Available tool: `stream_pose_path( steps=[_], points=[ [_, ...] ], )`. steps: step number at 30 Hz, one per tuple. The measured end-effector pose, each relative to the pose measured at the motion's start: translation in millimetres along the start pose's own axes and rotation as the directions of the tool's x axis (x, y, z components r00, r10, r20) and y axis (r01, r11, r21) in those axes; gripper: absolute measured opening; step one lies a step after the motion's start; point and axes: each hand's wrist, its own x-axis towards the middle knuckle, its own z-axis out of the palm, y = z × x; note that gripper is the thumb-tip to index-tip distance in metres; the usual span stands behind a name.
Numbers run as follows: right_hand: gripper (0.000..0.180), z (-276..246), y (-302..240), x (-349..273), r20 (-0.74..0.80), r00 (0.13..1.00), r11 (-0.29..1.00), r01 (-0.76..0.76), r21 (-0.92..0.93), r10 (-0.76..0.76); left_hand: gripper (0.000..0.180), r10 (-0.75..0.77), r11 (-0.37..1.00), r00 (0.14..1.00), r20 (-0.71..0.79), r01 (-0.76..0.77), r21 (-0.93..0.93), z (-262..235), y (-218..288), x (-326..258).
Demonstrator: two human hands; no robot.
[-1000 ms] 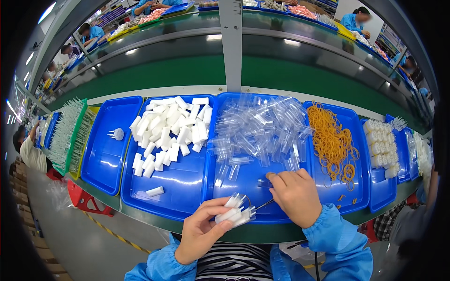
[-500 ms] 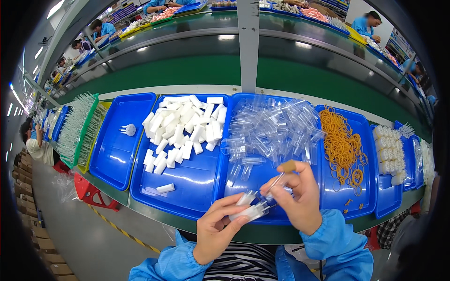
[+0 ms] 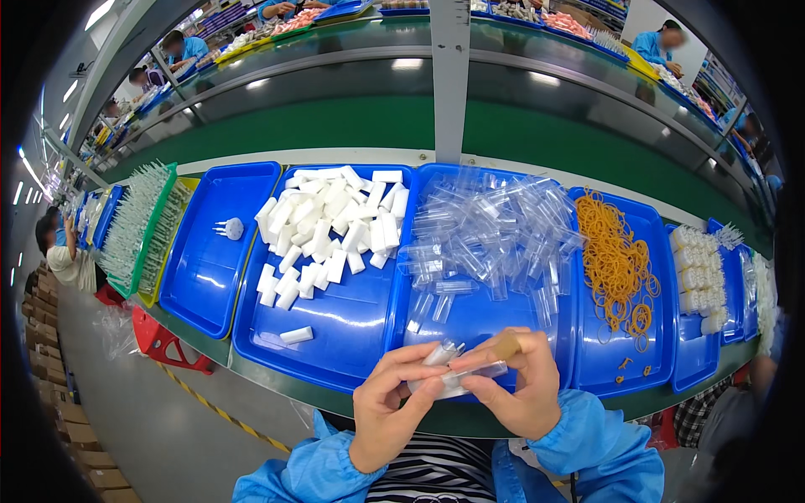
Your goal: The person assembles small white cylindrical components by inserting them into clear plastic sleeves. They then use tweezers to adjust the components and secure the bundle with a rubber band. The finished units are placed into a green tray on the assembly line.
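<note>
Blue trays (image 3: 344,352) line the worktop (image 3: 289,391). Your left grip (image 3: 387,411) clamps white blocks (image 3: 442,353); your right grip (image 3: 530,387) pinches a clear sleeve (image 3: 496,369) by the near tray edge. Looks like sleeving; next calls for steady alignment. Sleeve's glossy, tilted; how far on, can't tell.
</note>
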Motion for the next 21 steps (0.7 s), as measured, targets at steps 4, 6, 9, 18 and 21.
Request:
stream_pose_path(
  steps=[4,6,9,18,21],
  points=[
    [0.032,-3,-3,1,0.038,0.990,0.955,0.142,-0.262,-0.136,0.022,0.087,0.985,0.994,-0.073,-0.075,0.156,6,-3,0],
    [0.031,-2,-4,2,-0.001,0.996,0.957,0.085,-0.277,-0.089,0.024,0.128,0.964,0.988,-0.082,-0.104,0.244,6,-7,1],
    [0.033,-8,0,9,-0.023,0.992,0.989,-0.125,-0.075,0.123,0.024,0.151,0.919,0.988,0.016,-0.147,0.366,2,-4,1],
    [0.029,-12,-5,20,0.004,0.999,0.944,0.033,-0.329,-0.033,0.036,0.050,0.969,0.998,-0.025,-0.043,0.243,5,-8,1],
    [0.044,-14,-23,30,0.065,0.981,0.812,0.188,-0.553,-0.183,0.047,0.052,0.977,0.999,0.017,-0.054,0.205,8,0,5]
  ],
)
